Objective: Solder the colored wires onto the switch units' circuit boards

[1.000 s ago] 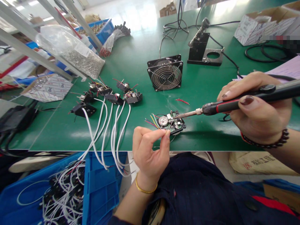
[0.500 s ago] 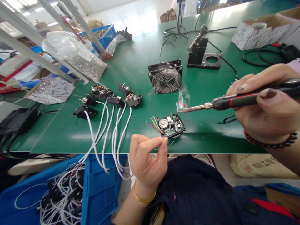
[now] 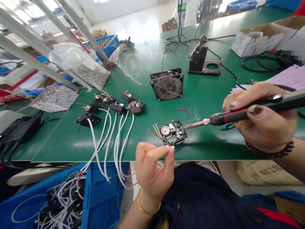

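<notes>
Your green bench spreads in front of you, with a blue crate below its edge on the left, black parts and white cables inside. A square black fan stands beyond your work, the iron stand to its right. Your right hand is wrapped around the soldering iron, its tip at the right side of the circuit board; contact is too small to tell. Your left hand pinches a thin wire between thumb and forefinger, over the near edge of that circuit board, which lies in its black housing on the bench, near the front edge. Red wire pieces lie just beyond.
</notes>
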### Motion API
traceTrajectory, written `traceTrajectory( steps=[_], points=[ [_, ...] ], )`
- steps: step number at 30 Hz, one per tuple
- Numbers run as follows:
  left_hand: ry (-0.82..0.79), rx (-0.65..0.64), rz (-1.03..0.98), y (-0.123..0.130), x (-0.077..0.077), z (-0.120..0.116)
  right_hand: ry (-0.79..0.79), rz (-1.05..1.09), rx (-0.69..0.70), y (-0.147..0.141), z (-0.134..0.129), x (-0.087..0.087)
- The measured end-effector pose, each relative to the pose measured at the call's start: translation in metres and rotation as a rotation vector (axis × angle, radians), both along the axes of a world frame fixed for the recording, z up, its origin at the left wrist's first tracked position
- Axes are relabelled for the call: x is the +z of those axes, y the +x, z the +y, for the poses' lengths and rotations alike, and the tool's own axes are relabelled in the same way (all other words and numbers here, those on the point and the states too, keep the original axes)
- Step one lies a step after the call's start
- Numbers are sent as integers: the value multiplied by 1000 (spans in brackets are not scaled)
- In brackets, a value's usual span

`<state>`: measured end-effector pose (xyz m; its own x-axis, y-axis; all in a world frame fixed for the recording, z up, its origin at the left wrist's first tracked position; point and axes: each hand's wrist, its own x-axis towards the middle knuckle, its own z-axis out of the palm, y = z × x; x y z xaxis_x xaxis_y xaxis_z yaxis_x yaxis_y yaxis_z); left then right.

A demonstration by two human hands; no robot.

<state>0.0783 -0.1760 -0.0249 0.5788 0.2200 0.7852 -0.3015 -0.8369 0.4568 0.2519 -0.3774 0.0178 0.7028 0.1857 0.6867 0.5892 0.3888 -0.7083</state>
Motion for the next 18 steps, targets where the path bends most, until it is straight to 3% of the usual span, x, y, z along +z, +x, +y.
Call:
traceTrajectory(
  steps=[18],
  points=[
    [-3, 14, 19, 4, -4, 0, -48, 1, 28, -5, 1, -4]
  ],
)
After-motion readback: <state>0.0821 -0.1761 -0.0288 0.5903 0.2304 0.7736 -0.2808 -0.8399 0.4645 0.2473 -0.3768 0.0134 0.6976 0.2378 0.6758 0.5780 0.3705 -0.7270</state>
